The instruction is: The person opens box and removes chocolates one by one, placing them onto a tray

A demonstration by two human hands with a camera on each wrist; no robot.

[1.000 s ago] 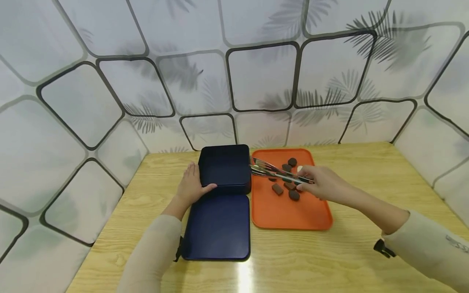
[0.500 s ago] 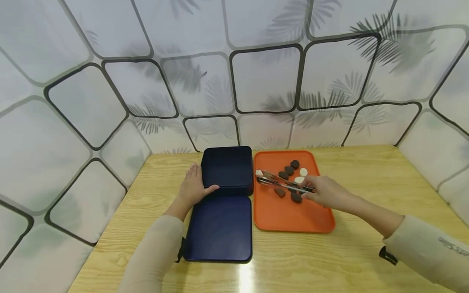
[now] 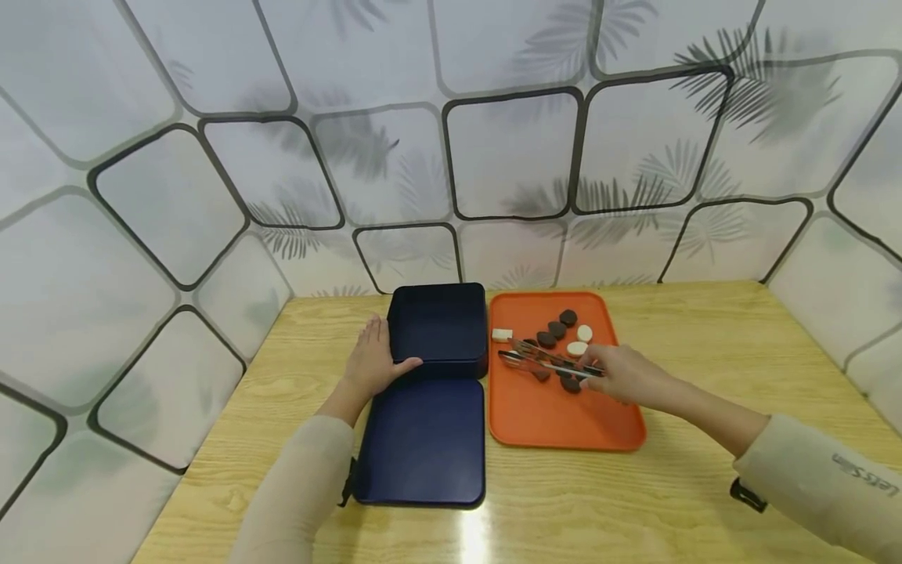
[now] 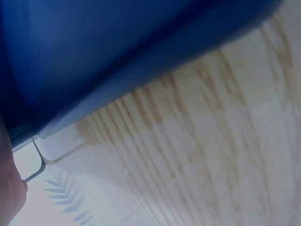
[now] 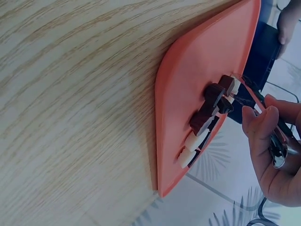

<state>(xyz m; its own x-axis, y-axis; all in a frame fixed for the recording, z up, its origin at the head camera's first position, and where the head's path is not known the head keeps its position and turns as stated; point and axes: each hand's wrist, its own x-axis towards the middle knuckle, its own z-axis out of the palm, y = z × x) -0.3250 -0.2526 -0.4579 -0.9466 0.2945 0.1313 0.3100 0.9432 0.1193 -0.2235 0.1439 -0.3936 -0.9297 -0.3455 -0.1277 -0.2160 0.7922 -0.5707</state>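
Note:
My right hand [image 3: 623, 372] holds metal tongs [image 3: 550, 364] over the orange tray [image 3: 557, 423], their tips pointing left above some brown pieces. In the right wrist view, thumb and fingers pinch the tongs. A white block [image 3: 502, 335] lies at the tray's left side, just beyond the tips. Dark brown chocolate-like pieces [image 3: 557, 330] and white oval pieces [image 3: 577, 349] lie on the tray, some partly hidden by the tongs and hand. My left hand [image 3: 372, 360] rests against the left side of a dark blue box [image 3: 437, 321], fingers straight, thumb along its near edge.
A flat dark blue lid [image 3: 426, 442] lies directly in front of the box. Box and tray stand side by side on the wooden table [image 3: 564, 501], close to the patterned wall [image 3: 507, 157] behind.
The tongs have moved from beside the box's right edge slightly right and toward me. The white block, at their tips half a second ago, now lies apart from them. The left hand stays put.

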